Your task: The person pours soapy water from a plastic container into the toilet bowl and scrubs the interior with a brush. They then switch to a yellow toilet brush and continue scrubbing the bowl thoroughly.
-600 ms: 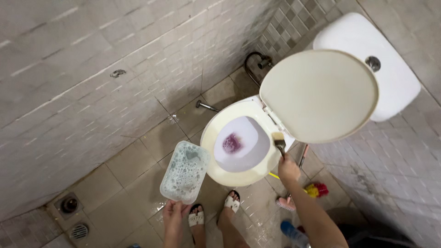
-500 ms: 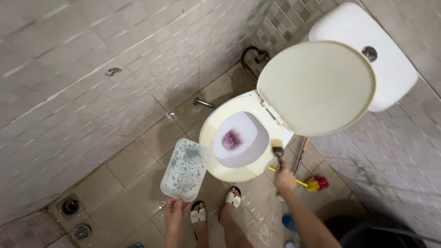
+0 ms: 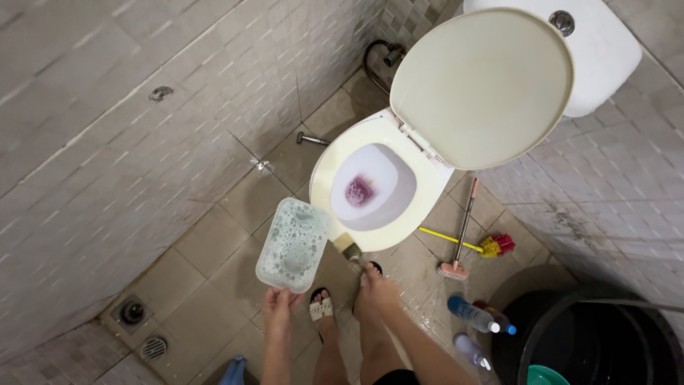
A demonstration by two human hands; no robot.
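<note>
My left hand [image 3: 279, 305] holds a clear plastic tub [image 3: 293, 244] of foamy water by its near edge, out in front of the toilet. My right hand [image 3: 379, 286] grips a small paintbrush [image 3: 348, 248], its bristles just right of the tub and at the front rim of the cream toilet seat [image 3: 324, 173]. The toilet lid [image 3: 481, 89] stands up, and the bowl holds purple-tinted water [image 3: 359, 190]. My feet in white sandals [image 3: 320, 307] stand on the wet tiles below.
A white cistern [image 3: 595, 50] sits behind the lid. A pink-headed brush [image 3: 456, 267] and a yellow-handled red brush [image 3: 491, 245] lie right of the toilet. Bottles [image 3: 476, 316] and a black bucket [image 3: 591, 335] are at the lower right. Floor drains [image 3: 132, 311] lie left.
My right hand has brought the paintbrush from the right side of the seat near the hinge down to the front rim, beside the tub. The view has tilted down, showing the bucket and bottles.
</note>
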